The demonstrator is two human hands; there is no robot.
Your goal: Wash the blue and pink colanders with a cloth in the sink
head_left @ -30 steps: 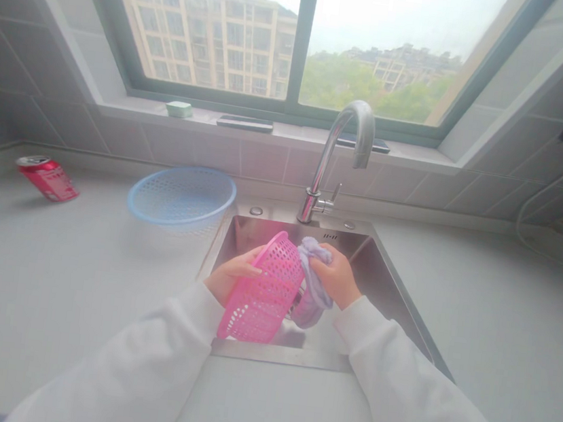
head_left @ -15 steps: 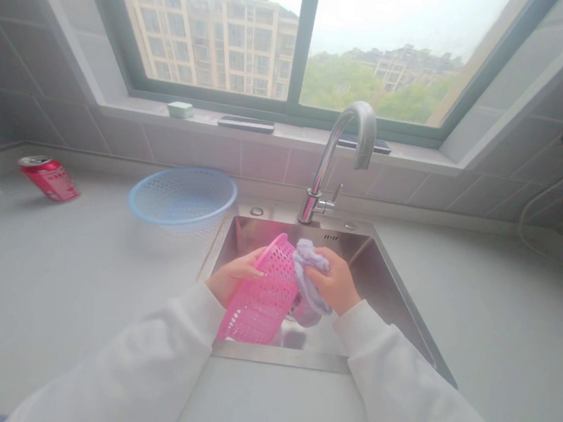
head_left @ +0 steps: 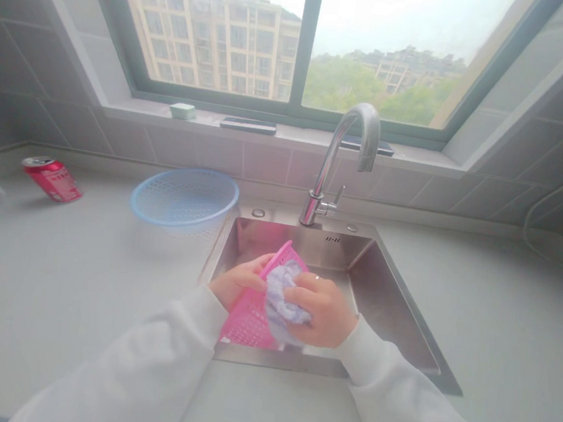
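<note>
A pink plastic basket [head_left: 247, 320] with a pattern of holes is tilted on its side over the sink [head_left: 388, 299]. My left hand [head_left: 242, 280] grips its rim, thumb on the near side. In my right hand [head_left: 323, 310] is a bunched pale-purple cloth [head_left: 283, 300], pressed against the basket's side. The cloth and right hand hide much of the basket's outer wall. The left fingers behind the rim are partly out of sight.
A chrome faucet [head_left: 325, 168] arches over the sink's back edge. Left of the sink stands a blue basket [head_left: 183, 216], with a red can [head_left: 54, 180] farther left. A green-white block [head_left: 182, 111] and a dark flat object [head_left: 248, 125] lie on the windowsill.
My right hand has moved left and down with the cloth, from the basket's right edge onto its side. My left hand keeps its hold, and the basket has shifted slightly.
</note>
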